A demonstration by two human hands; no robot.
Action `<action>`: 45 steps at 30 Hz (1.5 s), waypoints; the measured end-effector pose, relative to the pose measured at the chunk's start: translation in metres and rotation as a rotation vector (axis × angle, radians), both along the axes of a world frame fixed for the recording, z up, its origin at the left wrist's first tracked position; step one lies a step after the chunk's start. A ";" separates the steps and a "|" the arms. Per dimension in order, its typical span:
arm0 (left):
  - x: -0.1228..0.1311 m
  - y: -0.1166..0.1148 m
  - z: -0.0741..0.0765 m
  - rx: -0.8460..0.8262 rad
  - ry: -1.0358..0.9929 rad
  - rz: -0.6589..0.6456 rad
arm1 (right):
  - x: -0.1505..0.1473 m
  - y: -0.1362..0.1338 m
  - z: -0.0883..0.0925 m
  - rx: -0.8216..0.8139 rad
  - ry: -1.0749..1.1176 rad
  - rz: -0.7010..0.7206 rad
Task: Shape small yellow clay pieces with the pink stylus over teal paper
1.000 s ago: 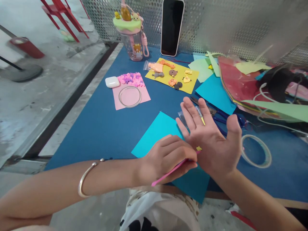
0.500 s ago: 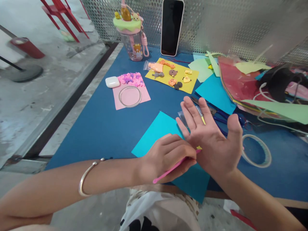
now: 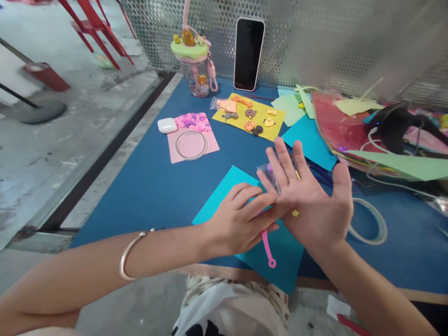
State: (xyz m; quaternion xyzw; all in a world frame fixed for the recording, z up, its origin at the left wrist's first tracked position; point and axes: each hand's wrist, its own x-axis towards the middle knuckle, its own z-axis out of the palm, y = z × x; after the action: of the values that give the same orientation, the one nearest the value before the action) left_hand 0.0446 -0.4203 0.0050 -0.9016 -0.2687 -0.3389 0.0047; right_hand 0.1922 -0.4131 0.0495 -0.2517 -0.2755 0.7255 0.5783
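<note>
My right hand (image 3: 308, 205) is held palm up with its fingers spread. On its palm lies a tiny yellow flower-shaped piece (image 3: 295, 213). My left hand (image 3: 245, 214) is closed on a thin pink plastic stick (image 3: 268, 252), whose small ringed end points down towards me. Its fingertips meet the little-finger edge of my right palm; the stick's upper end is hidden. Beneath both hands lies a bright blue paper sheet (image 3: 217, 200). Behind my right fingers, a clear plastic packet (image 3: 262, 169) is partly covered.
A pink sheet (image 3: 177, 156) bears a clear ring and small pink and purple pieces, beside a white case (image 3: 167, 125). Small animal figures sit on a yellow card (image 3: 238, 120). A cup (image 3: 196, 70) and phone (image 3: 249, 53) stand behind. Right are a tape roll (image 3: 380, 219) and heaped papers.
The stick has left the yellow piece, which stays on my right palm. The stick has swung in my left hand, its ringed end now pointing downwards, and my left fingers have shifted slightly.
</note>
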 end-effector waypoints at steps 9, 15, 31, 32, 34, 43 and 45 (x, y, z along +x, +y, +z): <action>0.003 -0.006 -0.004 0.085 0.043 -0.059 | 0.003 0.005 0.000 0.018 -0.017 -0.061; 0.003 -0.004 -0.004 0.137 0.066 0.006 | 0.001 0.004 0.000 0.024 -0.004 -0.064; 0.008 0.000 0.000 0.043 0.152 -0.029 | 0.002 0.007 -0.019 0.016 -0.047 -0.021; 0.009 0.001 -0.001 0.021 0.133 -0.036 | 0.000 0.007 -0.021 0.023 -0.057 -0.002; 0.011 0.002 -0.003 -0.043 0.071 -0.064 | -0.002 0.007 -0.024 0.039 -0.064 0.028; -0.010 0.015 0.005 -0.107 -0.267 0.006 | 0.000 0.006 -0.030 -0.019 -0.312 0.218; -0.018 0.025 0.007 -0.079 -0.275 0.065 | 0.000 0.006 -0.033 -0.014 -0.394 0.207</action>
State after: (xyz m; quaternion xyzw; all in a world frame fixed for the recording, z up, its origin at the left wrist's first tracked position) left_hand 0.0266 -0.3955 0.0121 -0.8369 -0.3091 -0.4482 -0.0566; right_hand 0.1920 -0.4075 0.0165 -0.3630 -0.4025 0.7196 0.4340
